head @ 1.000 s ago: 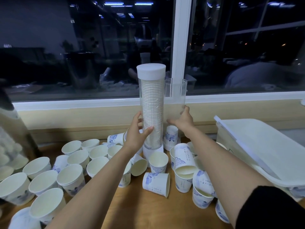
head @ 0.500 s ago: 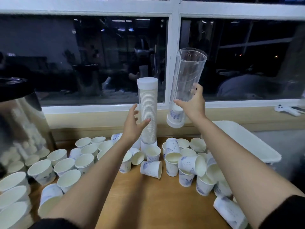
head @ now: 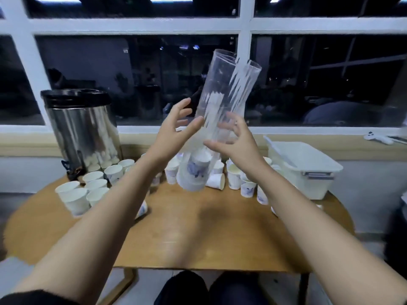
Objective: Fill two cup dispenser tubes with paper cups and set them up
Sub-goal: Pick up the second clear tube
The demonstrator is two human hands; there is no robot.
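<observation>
The clear dispenser tube (head: 220,95) could slip and drop onto the loose paper cups (head: 234,179) on the bench (head: 198,227), since it hangs tilted in mid-air, blurred, with neither hand visibly closed around it. The single cup (head: 198,167) near its lower end could also fall out if that end tips further. The tube sits between the hands above the bench: the left hand (head: 174,135) is at its left wall and the right hand (head: 237,144) at its right, both with fingers spread, though firm contact cannot be told.
</observation>
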